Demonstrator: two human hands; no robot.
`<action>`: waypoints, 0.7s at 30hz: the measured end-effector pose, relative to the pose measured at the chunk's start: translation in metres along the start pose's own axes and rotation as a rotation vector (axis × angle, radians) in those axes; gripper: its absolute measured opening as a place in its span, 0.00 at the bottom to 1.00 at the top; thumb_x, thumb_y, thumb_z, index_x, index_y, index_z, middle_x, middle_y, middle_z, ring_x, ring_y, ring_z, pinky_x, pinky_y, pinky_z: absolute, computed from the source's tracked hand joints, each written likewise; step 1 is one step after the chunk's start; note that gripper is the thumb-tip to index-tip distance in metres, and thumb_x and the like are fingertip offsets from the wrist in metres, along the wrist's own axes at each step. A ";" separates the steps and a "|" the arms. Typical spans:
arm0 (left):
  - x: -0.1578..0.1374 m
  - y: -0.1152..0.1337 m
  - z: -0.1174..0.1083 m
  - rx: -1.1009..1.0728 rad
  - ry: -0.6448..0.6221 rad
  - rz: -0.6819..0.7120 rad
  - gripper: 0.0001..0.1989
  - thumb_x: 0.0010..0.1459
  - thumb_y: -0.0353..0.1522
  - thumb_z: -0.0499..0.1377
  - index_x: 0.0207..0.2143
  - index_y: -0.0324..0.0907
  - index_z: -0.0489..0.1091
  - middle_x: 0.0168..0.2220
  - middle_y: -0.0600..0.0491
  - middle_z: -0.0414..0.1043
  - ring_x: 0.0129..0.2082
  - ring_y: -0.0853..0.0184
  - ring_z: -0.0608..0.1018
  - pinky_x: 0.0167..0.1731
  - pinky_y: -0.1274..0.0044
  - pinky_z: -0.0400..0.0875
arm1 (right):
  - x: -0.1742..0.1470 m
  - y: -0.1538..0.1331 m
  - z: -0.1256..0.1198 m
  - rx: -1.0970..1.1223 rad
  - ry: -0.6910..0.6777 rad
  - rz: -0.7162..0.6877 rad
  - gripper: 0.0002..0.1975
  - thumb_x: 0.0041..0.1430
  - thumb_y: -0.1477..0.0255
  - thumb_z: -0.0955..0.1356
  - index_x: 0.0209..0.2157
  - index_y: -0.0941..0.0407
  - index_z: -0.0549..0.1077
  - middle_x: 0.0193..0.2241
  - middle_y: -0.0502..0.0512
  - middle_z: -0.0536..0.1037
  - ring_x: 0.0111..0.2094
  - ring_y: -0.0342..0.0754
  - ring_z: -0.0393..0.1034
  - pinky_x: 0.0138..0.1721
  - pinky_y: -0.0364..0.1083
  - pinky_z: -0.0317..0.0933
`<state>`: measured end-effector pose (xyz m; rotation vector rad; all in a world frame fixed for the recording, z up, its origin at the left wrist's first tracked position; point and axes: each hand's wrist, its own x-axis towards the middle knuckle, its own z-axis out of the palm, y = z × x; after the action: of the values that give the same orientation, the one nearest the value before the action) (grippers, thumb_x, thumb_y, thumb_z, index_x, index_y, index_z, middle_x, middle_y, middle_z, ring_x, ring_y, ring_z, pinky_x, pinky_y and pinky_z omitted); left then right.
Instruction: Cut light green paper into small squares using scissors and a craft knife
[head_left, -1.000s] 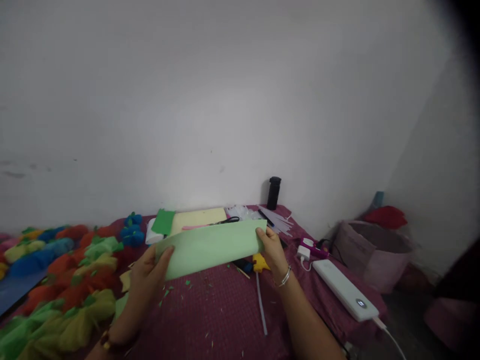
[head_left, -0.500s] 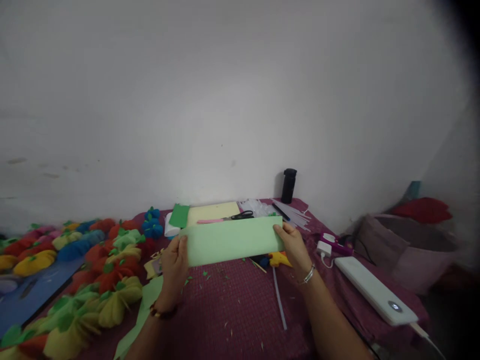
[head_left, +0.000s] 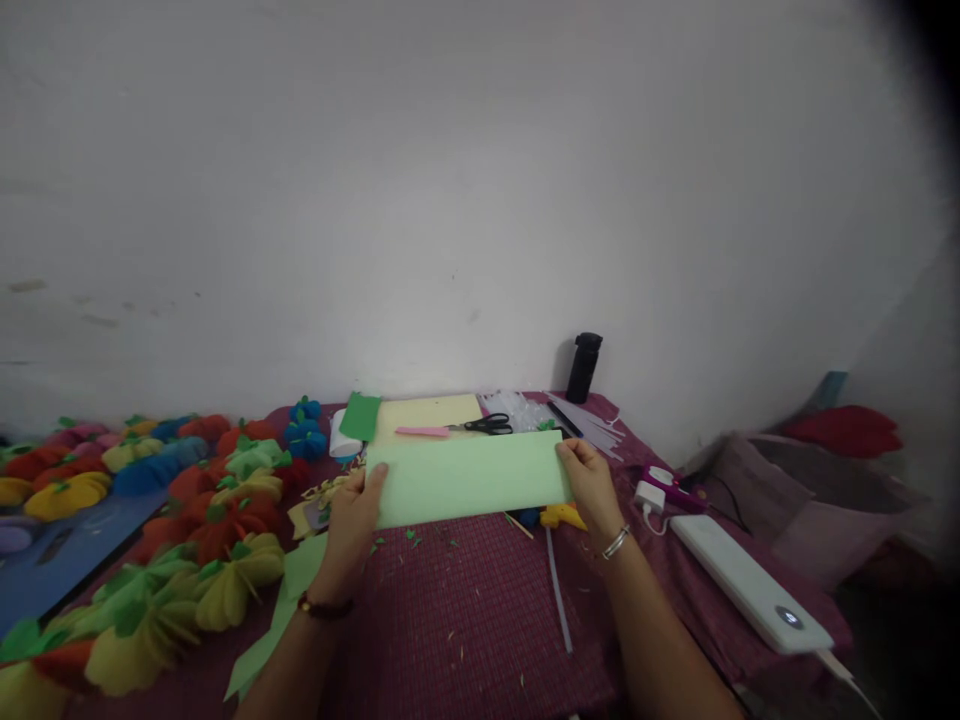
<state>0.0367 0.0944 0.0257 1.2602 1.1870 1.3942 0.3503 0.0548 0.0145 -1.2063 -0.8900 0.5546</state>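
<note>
A light green rectangular sheet [head_left: 472, 478], paper or thin felt, is stretched between my two hands above the table. My left hand [head_left: 358, 520] pinches its left end, the thumb lying on the front face. At the opposite end my right hand [head_left: 590, 487] grips the edge between thumb and fingers. Just behind the sheet lie black-handled scissors [head_left: 487, 424] and a pink strip [head_left: 422, 431] on a pale yellow sheet [head_left: 439, 410]. A dark green piece [head_left: 361, 415] rests beside them. More light green sheets [head_left: 277, 625] lie partly under my left forearm.
Colourful pumpkin-like crafts [head_left: 225, 530] crowd the left side. A black bottle [head_left: 583, 368] stands by the wall near translucent glue sticks [head_left: 592, 425]. A yellow tool [head_left: 562, 516] is partly hidden behind the sheet. On the right are a white power bank [head_left: 750, 580] and a pink fabric bin [head_left: 802, 500].
My left thumb now lies farther over the front of the sheet. The sheet stays held at both ends, and the view has shifted slightly.
</note>
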 end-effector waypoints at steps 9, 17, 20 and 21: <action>0.002 -0.008 0.002 0.010 -0.134 0.045 0.19 0.50 0.42 0.60 0.40 0.40 0.71 0.29 0.53 0.75 0.25 0.66 0.72 0.24 0.77 0.65 | 0.005 0.004 -0.002 -0.012 0.047 -0.022 0.14 0.46 0.60 0.68 0.24 0.57 0.68 0.18 0.46 0.64 0.20 0.41 0.53 0.20 0.40 0.48; 0.001 -0.004 -0.005 0.489 0.089 0.377 0.14 0.59 0.40 0.49 0.27 0.42 0.65 0.23 0.57 0.64 0.25 0.68 0.65 0.24 0.79 0.56 | 0.004 0.004 -0.002 -0.116 -0.056 -0.048 0.13 0.48 0.60 0.67 0.23 0.57 0.67 0.18 0.46 0.66 0.21 0.41 0.56 0.22 0.41 0.51; 0.002 -0.002 -0.007 0.536 0.103 0.400 0.13 0.59 0.38 0.48 0.26 0.42 0.64 0.23 0.57 0.63 0.24 0.69 0.64 0.24 0.78 0.54 | 0.009 -0.004 -0.006 -0.215 -0.084 -0.149 0.13 0.51 0.61 0.66 0.30 0.57 0.71 0.25 0.50 0.72 0.27 0.45 0.64 0.29 0.43 0.58; 0.002 -0.002 -0.008 0.540 0.091 0.402 0.12 0.59 0.38 0.49 0.26 0.43 0.64 0.22 0.57 0.63 0.23 0.69 0.64 0.24 0.78 0.54 | 0.011 -0.009 -0.006 -0.256 -0.083 -0.204 0.13 0.52 0.62 0.66 0.35 0.57 0.71 0.30 0.52 0.74 0.31 0.47 0.66 0.33 0.45 0.60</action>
<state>0.0287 0.0964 0.0234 1.9112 1.4921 1.4739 0.3602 0.0570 0.0260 -1.3096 -1.1666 0.3344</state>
